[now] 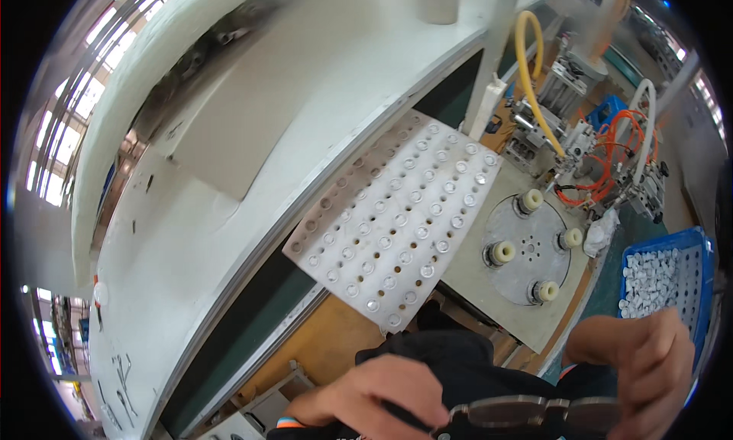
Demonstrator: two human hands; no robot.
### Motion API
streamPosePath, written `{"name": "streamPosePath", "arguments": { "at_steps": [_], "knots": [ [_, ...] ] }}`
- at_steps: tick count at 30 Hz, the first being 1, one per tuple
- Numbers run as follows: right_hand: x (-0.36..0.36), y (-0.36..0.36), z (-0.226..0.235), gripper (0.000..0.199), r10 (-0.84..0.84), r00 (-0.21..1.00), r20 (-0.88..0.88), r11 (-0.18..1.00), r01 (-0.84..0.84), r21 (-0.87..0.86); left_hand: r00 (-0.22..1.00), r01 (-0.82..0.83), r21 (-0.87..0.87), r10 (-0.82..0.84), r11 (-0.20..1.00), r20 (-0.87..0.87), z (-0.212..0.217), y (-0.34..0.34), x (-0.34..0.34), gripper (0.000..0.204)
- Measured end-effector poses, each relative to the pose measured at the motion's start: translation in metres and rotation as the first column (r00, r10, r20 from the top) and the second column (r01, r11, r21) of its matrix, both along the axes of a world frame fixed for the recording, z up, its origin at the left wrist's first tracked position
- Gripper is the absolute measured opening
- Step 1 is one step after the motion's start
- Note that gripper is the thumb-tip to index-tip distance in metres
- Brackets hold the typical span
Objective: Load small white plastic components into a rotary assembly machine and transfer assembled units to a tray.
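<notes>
Here, a pair of glasses (pixel 508 412) lies at the bottom of the view, between the wearer's two hands and in front of dark clothing (pixel 450 348). The left hand (pixel 385 390) has bent fingers, its fingertips close to the left end of the frame, with a striped band (pixel 289 423) around its wrist; the right hand (pixel 653 371) is curled at the other end, overlapping that lens in the view. Whether either hand is clamped on the frame or merely beside it cannot be told. Beyond the left hand sits a white perforated tray (pixel 374 286) bearing rows of clear round pieces (pixel 427 271). Right of it, a round metal plate (pixel 527 270) carries four cream collars (pixel 498 253), a crumpled white bag (pixel 602 232) just beside it. Near the right hand, a blue bin (pixel 664 240) holds a heap of small white parts (pixel 645 283). Farther off stands pneumatic machinery with orange tubes (pixel 611 184) and a yellow hose (pixel 521 66); a long white worktop (pixel 336 73) curves away to the left.
</notes>
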State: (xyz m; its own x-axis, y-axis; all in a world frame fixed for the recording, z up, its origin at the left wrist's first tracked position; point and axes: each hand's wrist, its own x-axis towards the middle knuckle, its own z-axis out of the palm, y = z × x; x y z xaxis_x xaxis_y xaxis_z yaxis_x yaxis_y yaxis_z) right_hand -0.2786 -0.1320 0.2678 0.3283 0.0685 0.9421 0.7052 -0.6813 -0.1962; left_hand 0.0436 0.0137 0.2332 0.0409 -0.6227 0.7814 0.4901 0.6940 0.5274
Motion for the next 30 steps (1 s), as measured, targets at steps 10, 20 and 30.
{"name": "streamPosePath", "arguments": {
  "at_steps": [10,20,30],
  "knots": [
    [0.158,-0.001,-0.018,0.016,-0.551,0.686,-0.475,0.763,0.645,0.048,0.728,-0.685,0.204,0.654,0.699,0.206,-0.015,0.002,0.026,0.015],
    [0.162,0.026,-0.027,0.018,-0.51,0.732,-0.451,0.646,0.672,0.361,0.754,-0.657,0.438,0.521,0.614,0.401,-0.005,0.012,0.026,0.038],
    [0.158,0.04,-0.012,0.022,-0.396,0.81,-0.432,0.708,0.569,0.418,0.736,-0.668,0.341,0.52,0.661,0.434,0.015,0.015,0.021,0.035]
  ]
}}
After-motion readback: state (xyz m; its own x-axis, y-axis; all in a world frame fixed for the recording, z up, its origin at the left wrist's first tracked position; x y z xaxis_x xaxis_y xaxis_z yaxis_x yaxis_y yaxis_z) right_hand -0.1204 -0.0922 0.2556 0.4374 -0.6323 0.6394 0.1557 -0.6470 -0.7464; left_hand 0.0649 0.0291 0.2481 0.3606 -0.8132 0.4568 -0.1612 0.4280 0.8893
